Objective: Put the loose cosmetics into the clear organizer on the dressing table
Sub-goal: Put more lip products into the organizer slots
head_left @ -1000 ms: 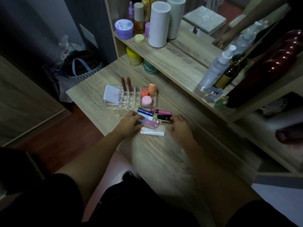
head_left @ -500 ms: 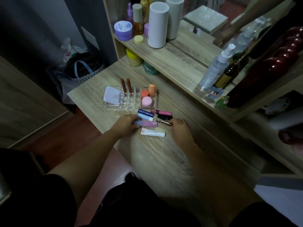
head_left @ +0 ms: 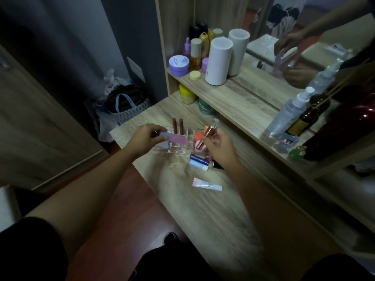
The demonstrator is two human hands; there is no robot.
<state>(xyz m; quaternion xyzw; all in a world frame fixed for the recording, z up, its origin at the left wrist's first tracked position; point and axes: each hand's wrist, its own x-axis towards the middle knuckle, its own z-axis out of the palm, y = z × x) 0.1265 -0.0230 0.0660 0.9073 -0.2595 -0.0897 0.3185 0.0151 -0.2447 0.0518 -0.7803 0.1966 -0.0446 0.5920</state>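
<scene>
**Both hands hold cosmetics above the clear organizer**

The left hand [head_left: 145, 138] pinches a pink tube with a pale blue cap [head_left: 174, 137], held roughly level over the clear organizer [head_left: 178, 148]. The right hand [head_left: 220, 148] grips a rose-gold stick [head_left: 207, 135] between thumb and fingers, tilted, its clear upper end pointing up and away; it hovers above the organizer's right side.

The organizer is a see-through plastic tray with a grid of small cells, standing on the wood-grain table [head_left: 213, 216] near its far left corner. Two dark red lipsticks [head_left: 177, 125] stand upright in its back cells. In its right part sit an orange-capped item [head_left: 198, 136] and a pink round one [head_left: 199, 150], both partly hidden by the right hand.

Loose on the table, just this side of the organizer, lie a dark blue tube [head_left: 199, 159] and a light blue tube [head_left: 198, 165], side by side and touching, with a black item [head_left: 218, 166] just right of them, half covered by the wrist. A white and pink squeeze tube [head_left: 207, 185] lies alone nearer the person, apart from the others.

On the shelf [head_left: 233, 94] behind stand a tall white cylinder [head_left: 218, 60], a purple jar [head_left: 179, 64] and several bottles; a clear spray bottle [head_left: 288, 112] stands further right.
</scene>
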